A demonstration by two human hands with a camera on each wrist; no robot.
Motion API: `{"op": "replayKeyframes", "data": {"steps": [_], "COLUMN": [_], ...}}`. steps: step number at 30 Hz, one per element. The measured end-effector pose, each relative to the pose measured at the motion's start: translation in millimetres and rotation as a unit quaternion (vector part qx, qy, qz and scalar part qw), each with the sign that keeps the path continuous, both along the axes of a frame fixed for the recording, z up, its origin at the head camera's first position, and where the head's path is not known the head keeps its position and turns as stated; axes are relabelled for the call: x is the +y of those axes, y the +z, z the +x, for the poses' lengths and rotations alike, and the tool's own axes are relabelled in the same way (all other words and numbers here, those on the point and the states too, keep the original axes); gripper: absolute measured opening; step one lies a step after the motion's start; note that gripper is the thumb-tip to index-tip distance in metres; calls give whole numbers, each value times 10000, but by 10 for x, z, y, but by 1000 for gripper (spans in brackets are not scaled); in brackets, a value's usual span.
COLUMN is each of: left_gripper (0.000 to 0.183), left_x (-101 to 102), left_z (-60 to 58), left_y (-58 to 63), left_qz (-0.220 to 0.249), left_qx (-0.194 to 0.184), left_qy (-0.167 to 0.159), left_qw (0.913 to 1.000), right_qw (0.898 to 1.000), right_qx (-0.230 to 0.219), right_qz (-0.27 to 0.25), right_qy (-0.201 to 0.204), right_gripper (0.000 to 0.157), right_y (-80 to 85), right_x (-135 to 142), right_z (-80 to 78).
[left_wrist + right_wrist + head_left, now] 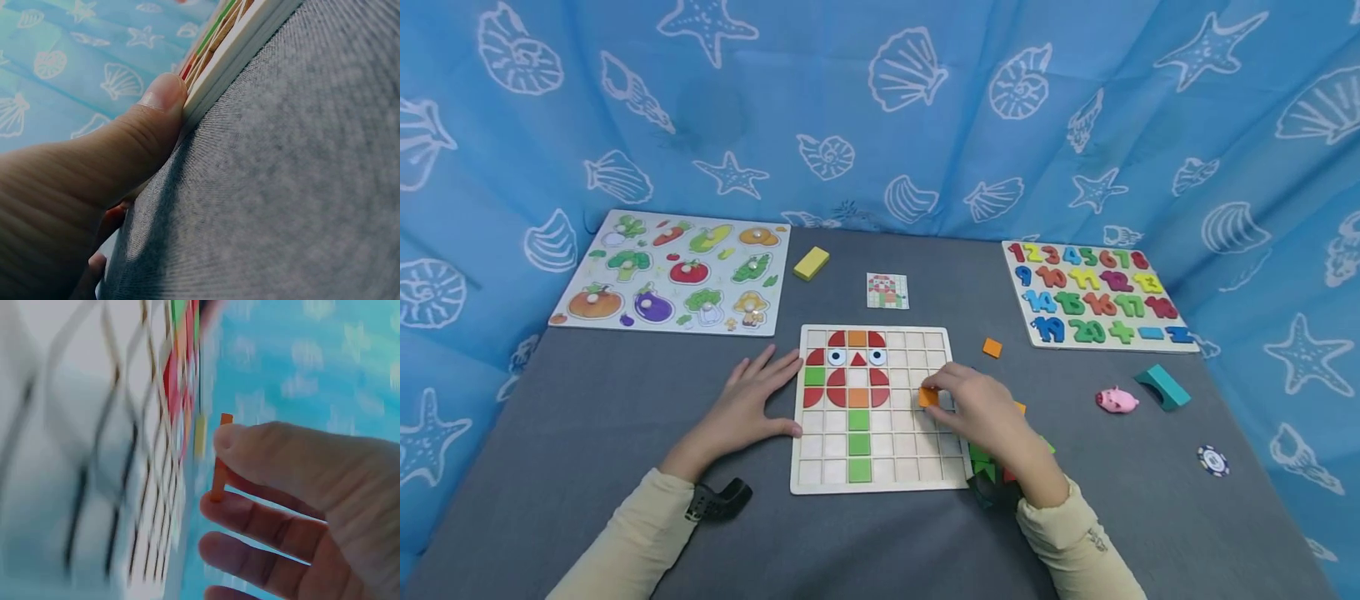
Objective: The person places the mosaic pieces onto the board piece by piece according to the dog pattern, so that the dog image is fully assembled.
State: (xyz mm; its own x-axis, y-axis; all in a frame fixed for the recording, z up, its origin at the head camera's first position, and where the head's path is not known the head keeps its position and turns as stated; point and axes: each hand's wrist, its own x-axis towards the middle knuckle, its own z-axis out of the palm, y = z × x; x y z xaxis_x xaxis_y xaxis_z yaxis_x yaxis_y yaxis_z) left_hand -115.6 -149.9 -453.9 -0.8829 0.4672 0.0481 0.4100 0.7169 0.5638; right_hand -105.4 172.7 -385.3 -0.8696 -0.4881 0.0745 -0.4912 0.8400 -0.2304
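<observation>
A wooden grid board [917, 467] lies in the middle of the grey table, with red, orange and green tiles forming a figure with two eyes. My right hand [977, 408] hovers over the board's right side and pinches a small orange square tile [928, 397] between thumb and fingers; the right wrist view shows this orange tile [220, 459] edge-on, just off the board [75, 425]. My left hand [752, 400] lies flat on the table at the board's left edge, fingers straight, thumb [156, 115] pressed against the board's side [237, 50].
Loose green, red and orange tiles [992, 471] lie under my right wrist; another orange tile [992, 347] sits further back. A pattern card [887, 291], yellow block [811, 262], vegetable puzzle [673, 271], number puzzle [1093, 292], pink pig [1116, 400], teal arch [1161, 387] and chip [1213, 460] surround the board.
</observation>
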Motion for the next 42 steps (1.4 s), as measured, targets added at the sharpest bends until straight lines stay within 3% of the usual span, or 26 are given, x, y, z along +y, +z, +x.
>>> {"op": "replayKeyframes", "data": {"steps": [6, 15, 19, 24, 30, 35, 42], "left_gripper": [96, 96, 97, 97, 96, 97, 97], "left_x": [2, 8, 8, 13, 20, 19, 21], "left_z": [1, 1, 2, 1, -2, -3, 4], "left_y": [-9, 3, 2, 0, 11, 9, 14], "left_qz": [-4, 5, -14, -17, -40, -59, -46], "left_qx": [7, -4, -14, 3, -17, -32, -35], "left_qy": [4, -1, 4, 9, 23, 30, 49], "left_qw": [10000, 10000, 10000, 10000, 10000, 10000, 10000], "right_qw": [9964, 9950, 9977, 9994, 9875, 9793, 9791], "right_qx": [75, 59, -75, -68, -638, -1113, -1118], "right_qz": [163, 221, 187, 258, 632, 805, 754], "right_qy": [833, 974, 648, -224, -1299, -1485, -1521], "right_gripper": [25, 23, 28, 33, 42, 36, 25], "right_y": [-77, -147, -68, 58, 55, -18, -86], "right_x": [-384, -503, -374, 52, 648, 906, 954], "right_z": [55, 57, 42, -6, 22, 77, 105]}}
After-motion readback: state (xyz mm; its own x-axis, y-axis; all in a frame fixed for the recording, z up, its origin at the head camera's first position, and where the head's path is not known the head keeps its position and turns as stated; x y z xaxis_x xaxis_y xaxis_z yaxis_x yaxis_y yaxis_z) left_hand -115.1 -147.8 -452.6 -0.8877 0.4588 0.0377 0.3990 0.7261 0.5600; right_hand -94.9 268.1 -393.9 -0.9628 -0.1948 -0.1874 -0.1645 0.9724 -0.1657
